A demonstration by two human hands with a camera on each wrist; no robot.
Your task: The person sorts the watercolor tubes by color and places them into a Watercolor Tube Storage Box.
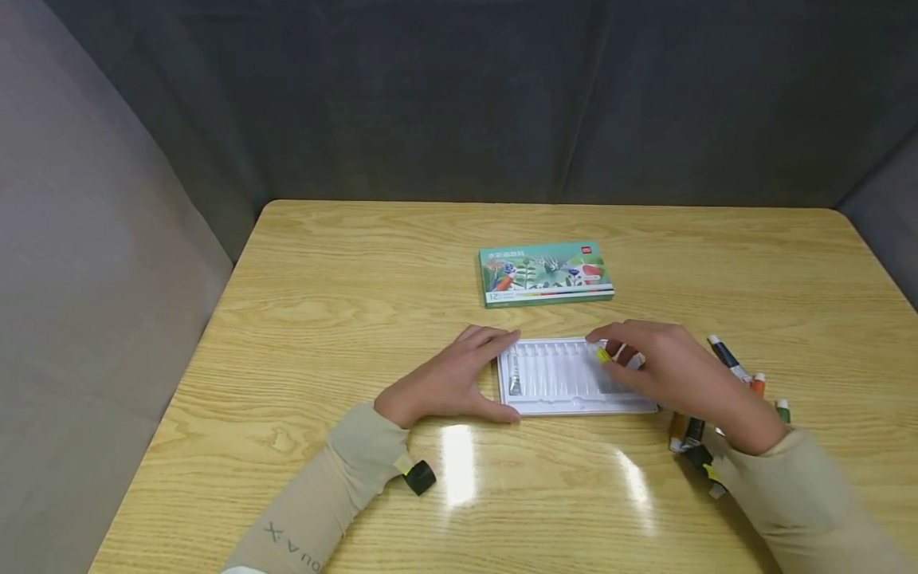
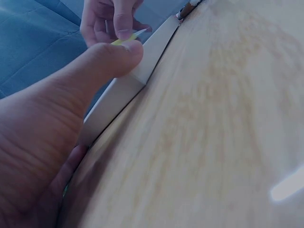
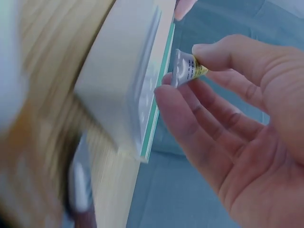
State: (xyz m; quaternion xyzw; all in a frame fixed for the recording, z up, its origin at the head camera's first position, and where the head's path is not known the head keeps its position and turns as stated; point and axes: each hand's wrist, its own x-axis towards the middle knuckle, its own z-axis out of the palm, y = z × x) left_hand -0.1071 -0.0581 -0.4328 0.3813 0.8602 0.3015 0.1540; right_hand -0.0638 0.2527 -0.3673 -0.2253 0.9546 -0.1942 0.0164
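A white plastic paint tray (image 1: pixel 548 406) with a row of slots lies on the table. My left hand (image 1: pixel 452 379) holds its left end, thumb at the near corner and fingers at the far one. A silver tube with a dark end (image 1: pixel 514 379) lies in the leftmost slot. Over the tray's right part, my right hand (image 1: pixel 663 363) pinches a small yellow paint tube (image 1: pixel 603 355) between thumb and fingers. The right wrist view shows this tube (image 3: pixel 187 69) tilted, its flat silver end pointing away from the palm. My right hand hides the tray's far right slots.
A green illustrated paint box (image 1: pixel 547 275) lies beyond the tray. Several loose paint tubes are right of the tray, partly under my right forearm, among them a dark one (image 1: pixel 727 356), an orange-capped one (image 1: pixel 758 384) and a green one (image 1: pixel 783 410).
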